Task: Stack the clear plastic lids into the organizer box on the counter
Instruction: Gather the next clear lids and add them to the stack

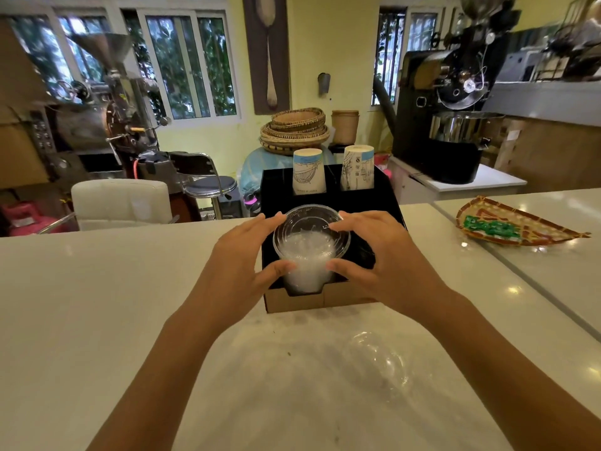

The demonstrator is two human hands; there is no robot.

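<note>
A black organizer box [387, 203] with a brown cardboard front stands on the white counter [97, 288]. A stack of clear plastic lids [309, 245] sits in its front left slot and rises above the rim. My left hand [240, 255] grips the stack's left side with thumb and fingers. My right hand [374, 255] grips its right side the same way. A loose clear dome lid [380, 362] lies on the counter in front of the box, to the right.
Two upturned stacks of paper cups [307, 172] [357, 169] fill the box's back slots. A woven tray [517, 227] with green packets lies at the right. Beyond the counter are a white chair [120, 200], a stool and coffee roasting machines [455, 102].
</note>
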